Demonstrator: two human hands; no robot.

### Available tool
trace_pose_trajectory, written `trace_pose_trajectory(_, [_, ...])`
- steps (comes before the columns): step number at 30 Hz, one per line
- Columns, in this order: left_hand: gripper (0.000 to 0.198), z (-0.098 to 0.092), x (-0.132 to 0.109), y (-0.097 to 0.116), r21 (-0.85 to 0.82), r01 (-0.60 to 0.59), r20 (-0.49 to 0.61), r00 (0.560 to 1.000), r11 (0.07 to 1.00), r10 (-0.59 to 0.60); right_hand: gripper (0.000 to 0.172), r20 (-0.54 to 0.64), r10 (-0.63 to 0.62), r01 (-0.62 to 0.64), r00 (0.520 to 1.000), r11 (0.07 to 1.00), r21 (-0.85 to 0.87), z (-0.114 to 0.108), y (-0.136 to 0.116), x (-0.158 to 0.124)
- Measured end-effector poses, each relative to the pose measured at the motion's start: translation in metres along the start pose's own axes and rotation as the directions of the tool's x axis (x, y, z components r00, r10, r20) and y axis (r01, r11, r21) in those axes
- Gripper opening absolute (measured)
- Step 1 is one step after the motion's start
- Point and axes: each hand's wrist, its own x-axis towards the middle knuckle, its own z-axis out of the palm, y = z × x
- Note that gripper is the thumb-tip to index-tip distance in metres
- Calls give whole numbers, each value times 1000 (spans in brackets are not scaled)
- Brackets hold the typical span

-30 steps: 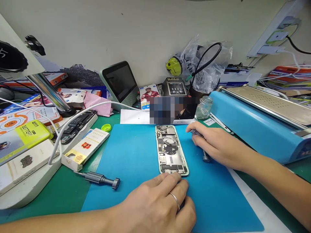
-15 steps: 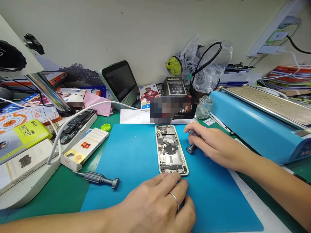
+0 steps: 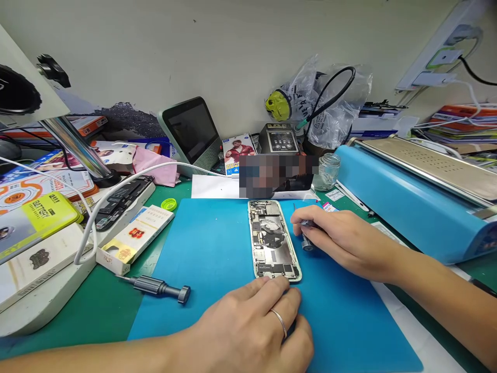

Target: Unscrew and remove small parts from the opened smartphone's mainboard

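Observation:
An opened phone (image 3: 273, 241) with its boards exposed lies lengthwise on the blue work mat (image 3: 209, 243). My left hand (image 3: 256, 324), a ring on one finger, rests on the mat with its fingertips against the phone's near end. My right hand (image 3: 336, 238) sits just right of the phone, closed around a small grey screwdriver (image 3: 306, 242) whose round cap points toward the phone's edge. A second grey screwdriver (image 3: 159, 286) lies loose at the mat's left edge.
A long blue machine (image 3: 407, 202) runs along the right. A small glass jar (image 3: 326, 171), a tablet (image 3: 192, 132), a controller box (image 3: 280, 139) and a plastic bag stand at the back. Boxes, a white cable and a phone on a tray crowd the left.
My right hand has turned the small screwdriver in its fingers and drawn closer to the phone's right edge. The left hand and the phone have stayed put.

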Motion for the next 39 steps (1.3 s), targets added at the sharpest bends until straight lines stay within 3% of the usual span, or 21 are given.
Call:
trace_pose_trajectory(8, [33,-1,0,1,19,4,-17,1000,1000,-4,23,-35,-79,80,996,996,31,-1,3,-1])
trace_pose_trajectory(18, [37,1,1,0,23,19,-58,998,1000,-17,24,-289,-34,84,957,983,162,0,7,-2])
trace_pose_trajectory(21, [37,1,2,0,42,9,-77,997,999,-6,17,-393,19,82,919,968,239,3,2,-1])
trace_pose_trajectory(24, [34,0,2,-1,39,5,-72,997,999,-2,8,-515,86,94,853,945,313,10,1,2])
trace_pose_trajectory(27, [31,0,1,-1,28,10,-56,998,1000,-8,6,-571,137,93,809,930,356,17,3,5])
trace_pose_trajectory(32, [26,2,-1,-1,36,-1,-52,999,999,3,9,-498,150,39,854,936,350,16,4,4])
trace_pose_trajectory(39, [27,4,-2,-1,53,3,-61,998,999,0,46,-354,115,-71,928,988,134,-4,4,-1])
